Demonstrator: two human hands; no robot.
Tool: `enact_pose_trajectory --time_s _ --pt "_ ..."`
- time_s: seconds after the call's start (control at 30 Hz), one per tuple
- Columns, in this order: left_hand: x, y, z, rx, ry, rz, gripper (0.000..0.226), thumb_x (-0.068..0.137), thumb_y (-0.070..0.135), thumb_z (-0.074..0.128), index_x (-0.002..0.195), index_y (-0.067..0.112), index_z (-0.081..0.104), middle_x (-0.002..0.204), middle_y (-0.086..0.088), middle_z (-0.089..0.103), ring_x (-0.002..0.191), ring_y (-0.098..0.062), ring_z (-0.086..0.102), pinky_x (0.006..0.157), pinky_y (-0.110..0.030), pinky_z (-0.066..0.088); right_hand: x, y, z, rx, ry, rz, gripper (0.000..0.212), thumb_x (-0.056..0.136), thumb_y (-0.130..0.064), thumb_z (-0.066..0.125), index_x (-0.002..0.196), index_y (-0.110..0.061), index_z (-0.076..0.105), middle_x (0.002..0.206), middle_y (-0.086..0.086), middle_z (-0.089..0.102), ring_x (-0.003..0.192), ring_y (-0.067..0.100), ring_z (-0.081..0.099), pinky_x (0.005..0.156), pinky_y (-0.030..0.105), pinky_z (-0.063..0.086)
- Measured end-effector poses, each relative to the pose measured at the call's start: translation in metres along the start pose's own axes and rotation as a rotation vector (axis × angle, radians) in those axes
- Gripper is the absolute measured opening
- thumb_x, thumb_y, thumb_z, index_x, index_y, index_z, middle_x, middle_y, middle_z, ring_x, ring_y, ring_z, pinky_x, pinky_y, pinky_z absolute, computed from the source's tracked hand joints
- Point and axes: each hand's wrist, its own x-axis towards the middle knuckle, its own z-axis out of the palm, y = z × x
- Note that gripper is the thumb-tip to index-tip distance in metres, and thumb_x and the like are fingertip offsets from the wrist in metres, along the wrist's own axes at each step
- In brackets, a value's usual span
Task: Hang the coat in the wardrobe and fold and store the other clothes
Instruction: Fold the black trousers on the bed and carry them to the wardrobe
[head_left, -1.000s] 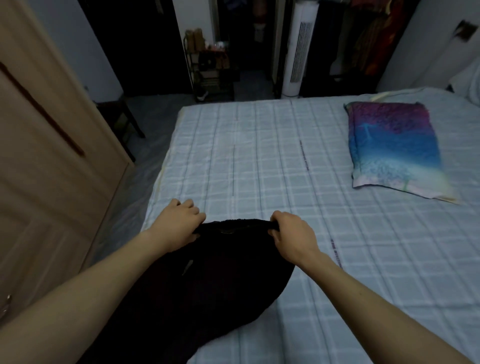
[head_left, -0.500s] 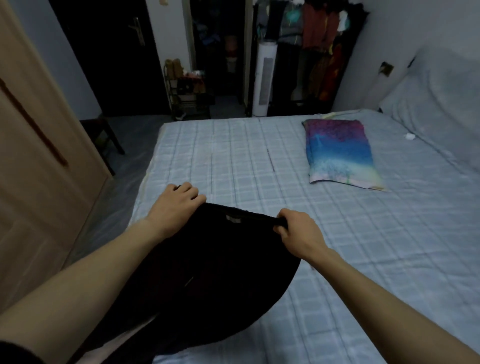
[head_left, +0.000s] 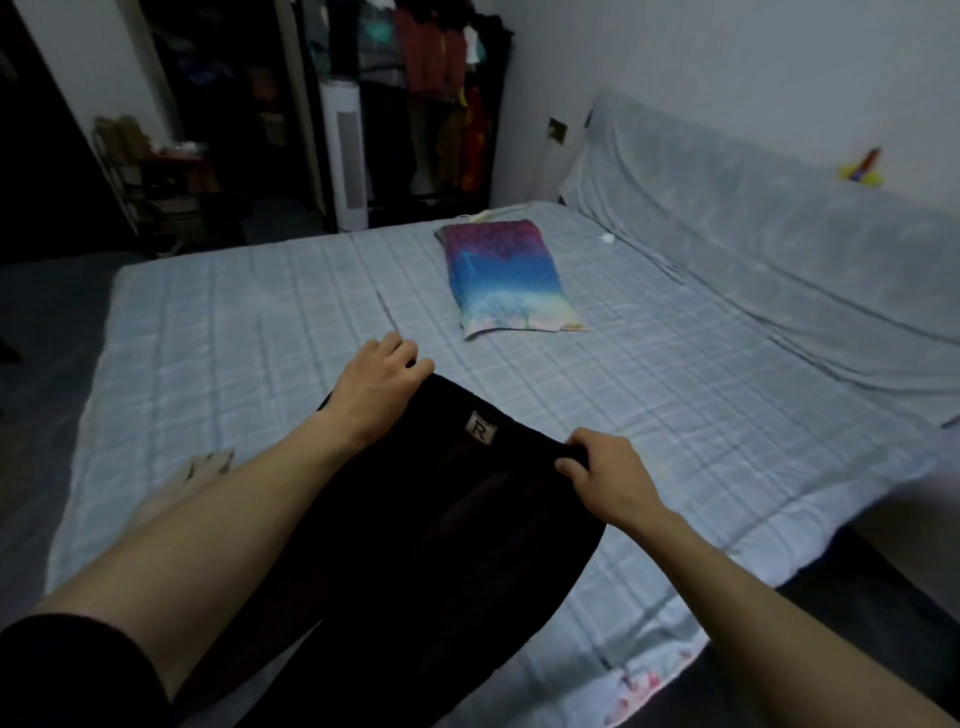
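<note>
Bed (head_left: 260, 332) bears black garment (head_left: 415, 545), both hands clamped on its waistband: left hand (head_left: 376, 387), right hand (head_left: 605, 470); folding under way, spreading flat likely next.

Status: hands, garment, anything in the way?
Left hand and right hand grip top edge of black garment. Garment spread on bed. Pillow beyond, apart.

Both bare forearms extend forward, well apart. Left hand (head_left: 376, 387), knuckles up, curls its fingers over the garment's (head_left: 441, 545) top edge; right hand (head_left: 602, 473) grips the same edge, nearer the body.
</note>
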Motion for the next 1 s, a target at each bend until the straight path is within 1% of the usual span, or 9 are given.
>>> enact_pose_trajectory --time_s 0.07,0.13,0.27,0.37,0.5,0.6,0.7,0.87,1.0 --pt "0.024 0.016 0.002 -0.006 0.008 0.016 0.008 0.076 0.009 0.057 0.082 0.01 0.062 0.082 -0.011 0.055 0.078 -0.032 0.054 0.06 -0.041 0.043 0.0 0.021 -0.009 0.022 0.033 0.032 0.009 0.093 -0.027 0.061 0.086 -0.021 0.059 0.079 -0.007 0.061 0.072 0.012 0.058 0.059 0.03 0.044" --pt "0.046 0.035 0.006 0.001 0.018 0.024 0.006 0.076 0.01 0.06 0.082 0.011 0.062 0.084 -0.01 0.056 0.08 -0.031 0.053 0.064 -0.042 0.041 0.004 0.044 -0.019 0.049 0.053 0.059 0.009 0.093 -0.026 0.061 0.087 -0.02 0.059 0.08 -0.007 0.06 0.073 0.012 0.058 0.061 0.031 0.047" --pt "0.094 0.078 0.016 0.02 0.034 0.011 0.011 0.08 0.016 0.054 0.084 0.012 0.064 0.086 -0.009 0.057 0.082 -0.031 0.052 0.07 -0.042 0.039 0.02 0.099 -0.038 0.111 0.058 0.093 0.008 0.092 -0.027 0.062 0.089 -0.02 0.062 0.083 -0.005 0.064 0.074 0.013 0.061 0.068 0.036 0.053" --pt "0.131 0.11 0.027 0.022 0.024 0.005 0.011 0.08 0.016 0.058 0.088 0.012 0.064 0.089 -0.009 0.056 0.084 -0.031 0.052 0.07 -0.043 0.039 0.036 0.147 -0.056 0.147 0.059 0.084 0.008 0.092 -0.028 0.062 0.089 -0.021 0.062 0.082 -0.005 0.064 0.074 0.013 0.061 0.069 0.038 0.054" --pt "0.183 0.152 0.039 -0.022 0.055 -0.053 0.014 0.08 0.018 0.06 0.092 0.013 0.065 0.091 -0.01 0.057 0.087 -0.031 0.048 0.071 -0.042 0.036 0.059 0.204 -0.087 0.156 0.082 0.074 0.007 0.092 -0.027 0.063 0.088 -0.02 0.062 0.084 -0.005 0.064 0.076 0.014 0.06 0.065 0.033 0.048" --pt "0.219 0.179 0.049 -0.075 0.067 -0.079 0.021 0.082 0.023 0.052 0.094 0.012 0.066 0.092 -0.01 0.057 0.09 -0.029 0.044 0.072 -0.042 0.035 0.074 0.24 -0.111 0.159 0.101 0.086 0.007 0.092 -0.027 0.063 0.088 -0.021 0.062 0.083 -0.008 0.063 0.074 0.009 0.058 0.064 0.03 0.046" --pt "0.252 0.201 0.066 -0.119 0.053 -0.082 0.019 0.082 0.019 0.054 0.093 0.011 0.067 0.092 -0.01 0.057 0.089 -0.031 0.048 0.072 -0.041 0.037 0.087 0.27 -0.126 0.151 0.108 0.108 0.007 0.092 -0.027 0.064 0.087 -0.021 0.063 0.081 -0.009 0.062 0.074 0.008 0.058 0.063 0.027 0.046" --pt "0.303 0.223 0.099 -0.201 0.043 -0.054 0.017 0.079 0.009 0.069 0.096 0.011 0.067 0.092 -0.01 0.057 0.088 -0.032 0.051 0.074 -0.042 0.038 0.109 0.307 -0.139 0.113 0.137 0.156 0.008 0.092 -0.028 0.064 0.089 -0.021 0.065 0.082 -0.008 0.064 0.075 0.008 0.059 0.069 0.032 0.051" --pt "0.35 0.238 0.123 -0.226 0.091 -0.06 0.016 0.08 0.011 0.067 0.096 0.013 0.068 0.092 -0.01 0.058 0.088 -0.031 0.05 0.073 -0.04 0.035 0.134 0.335 -0.152 0.084 0.196 0.183 0.007 0.092 -0.027 0.065 0.087 -0.023 0.064 0.081 -0.011 0.063 0.074 0.006 0.058 0.07 0.03 0.05"
